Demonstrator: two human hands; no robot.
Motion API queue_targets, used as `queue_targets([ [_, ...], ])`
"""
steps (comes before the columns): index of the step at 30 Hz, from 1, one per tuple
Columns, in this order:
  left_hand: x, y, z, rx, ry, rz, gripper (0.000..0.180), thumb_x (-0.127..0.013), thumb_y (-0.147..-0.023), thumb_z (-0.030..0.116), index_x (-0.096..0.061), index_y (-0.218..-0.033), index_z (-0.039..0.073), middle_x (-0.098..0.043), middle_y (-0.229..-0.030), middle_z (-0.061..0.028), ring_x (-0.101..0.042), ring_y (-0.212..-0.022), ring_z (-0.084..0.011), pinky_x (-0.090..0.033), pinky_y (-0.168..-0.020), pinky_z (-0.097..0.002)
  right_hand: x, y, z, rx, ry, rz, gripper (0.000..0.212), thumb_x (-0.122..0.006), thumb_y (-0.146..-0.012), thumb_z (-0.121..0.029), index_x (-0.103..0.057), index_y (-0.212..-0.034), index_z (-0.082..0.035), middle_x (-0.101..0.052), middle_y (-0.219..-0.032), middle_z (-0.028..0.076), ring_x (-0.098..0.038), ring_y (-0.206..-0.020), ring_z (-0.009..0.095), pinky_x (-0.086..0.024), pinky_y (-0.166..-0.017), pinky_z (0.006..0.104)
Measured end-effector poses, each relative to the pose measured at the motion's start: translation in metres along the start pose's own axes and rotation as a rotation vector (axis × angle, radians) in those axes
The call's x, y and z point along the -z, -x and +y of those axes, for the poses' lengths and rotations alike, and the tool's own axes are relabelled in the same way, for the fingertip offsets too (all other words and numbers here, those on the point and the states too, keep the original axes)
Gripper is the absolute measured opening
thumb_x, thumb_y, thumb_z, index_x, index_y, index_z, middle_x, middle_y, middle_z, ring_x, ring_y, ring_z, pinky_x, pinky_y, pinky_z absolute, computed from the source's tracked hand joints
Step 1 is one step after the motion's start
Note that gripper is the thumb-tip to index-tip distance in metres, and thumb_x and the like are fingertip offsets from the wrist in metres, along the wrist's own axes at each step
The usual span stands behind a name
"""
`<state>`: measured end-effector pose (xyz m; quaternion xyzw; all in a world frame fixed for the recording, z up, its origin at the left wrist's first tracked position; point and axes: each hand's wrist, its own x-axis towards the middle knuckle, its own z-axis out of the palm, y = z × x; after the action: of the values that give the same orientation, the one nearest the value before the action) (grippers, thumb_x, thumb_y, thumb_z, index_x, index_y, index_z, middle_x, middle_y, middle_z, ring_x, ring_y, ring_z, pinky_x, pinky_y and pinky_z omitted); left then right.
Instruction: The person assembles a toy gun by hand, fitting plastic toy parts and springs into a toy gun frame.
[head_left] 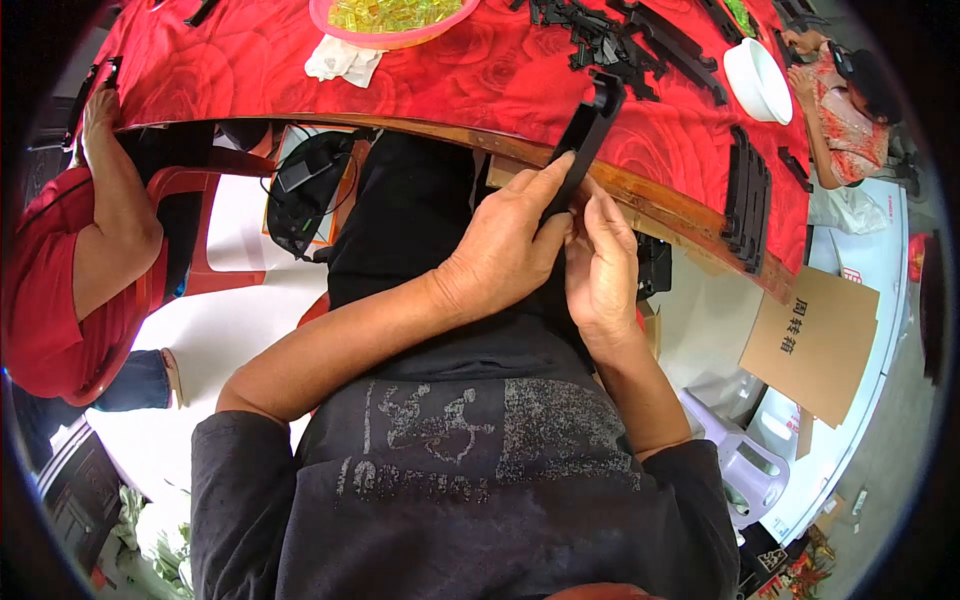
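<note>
- The fingers (540, 187) of the left hand (502, 238) are closed on a long black channel piece (591, 128), the index finger stretched along it and the thumb near its lower end; those of the right hand (603, 262) lie close together, slightly curled beside that end, and whether they grip it cannot be told.
- The table (450, 85), spread with a red rose-patterned cloth, runs across the top, its wooden edge facing the person.
- A loose pile of black parts (612, 50) lies on the cloth, beyond the held piece.
- A pink basin (400, 40), filled with small yellow pieces (385, 14), stands left of that pile.
- Several black strips (748, 200) lie side by side at the table's edge, to the right.
- The held channel piece slants up from between the hands, its far end seen against the cloth.
- A white bowl (757, 82) sits near the right side.
- A crumpled white tissue (343, 62) lies just beside the basin.
</note>
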<state>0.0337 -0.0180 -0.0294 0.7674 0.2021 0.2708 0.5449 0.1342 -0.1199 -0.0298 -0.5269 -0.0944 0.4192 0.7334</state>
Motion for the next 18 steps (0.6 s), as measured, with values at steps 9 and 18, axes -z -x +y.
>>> queue_targets([
  [9,0.013,0.012,0.011,-0.053,-0.171,-0.223,0.052,-0.062,-0.086,0.002,-0.050,-0.137,0.001,-0.056,-0.099,-0.0220,-0.063,-0.086,-0.0431,-0.055,-0.074,-0.0482,0.003,-0.022,-0.031,-0.012,-0.249,-0.025,0.042,-0.052,-0.105,-0.037,-0.054,-0.125,0.000,-0.064,-0.117,0.015,-0.061,-0.116,0.030,-0.047,-0.104,0.0430],
  [18,0.010,0.018,0.007,-0.131,-0.154,-0.172,0.055,-0.068,-0.085,0.000,-0.054,-0.138,0.006,-0.060,-0.104,-0.0182,-0.066,-0.079,-0.0367,-0.057,-0.068,-0.0407,-0.003,-0.016,-0.033,0.074,-0.152,-0.064,0.038,-0.053,-0.104,-0.032,-0.054,-0.122,0.002,-0.064,-0.118,0.019,-0.063,-0.114,0.033,-0.052,-0.100,0.0448],
])
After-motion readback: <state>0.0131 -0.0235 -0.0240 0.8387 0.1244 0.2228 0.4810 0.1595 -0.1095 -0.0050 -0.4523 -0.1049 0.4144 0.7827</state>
